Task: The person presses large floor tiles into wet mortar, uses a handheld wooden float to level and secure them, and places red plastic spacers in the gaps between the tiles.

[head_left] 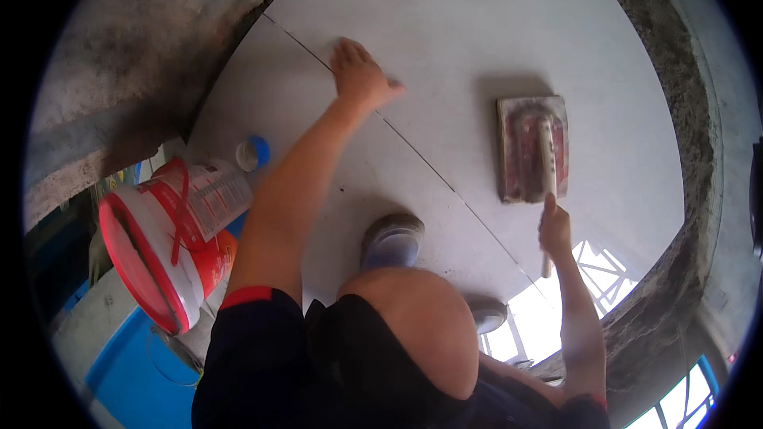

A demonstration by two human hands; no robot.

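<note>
My left hand (pixel 360 75) reaches forward over large pale grey tiles (pixel 453 48). Its palm faces down and its fingers are stretched out next to the thin dark seam (pixel 429 164) between two tiles. Nothing is held in it. At the right, my right hand (pixel 555 226) is closed around the long pale handle of a rectangular float-like tool (pixel 517 151). This tool has a dark, worn block with a reddish, dirt-caked top. A shadow beyond the block suggests it is raised, but I cannot tell whether any edge touches the tile.
A red and white bucket (pixel 200 199) stands at the left beside a small blue and white round item (pixel 253 153). My shoes (pixel 395 230) are on the tiles. Rough mortar (pixel 671 48) borders the tiles at the right, and a bare wall (pixel 151 40) rises at the left.
</note>
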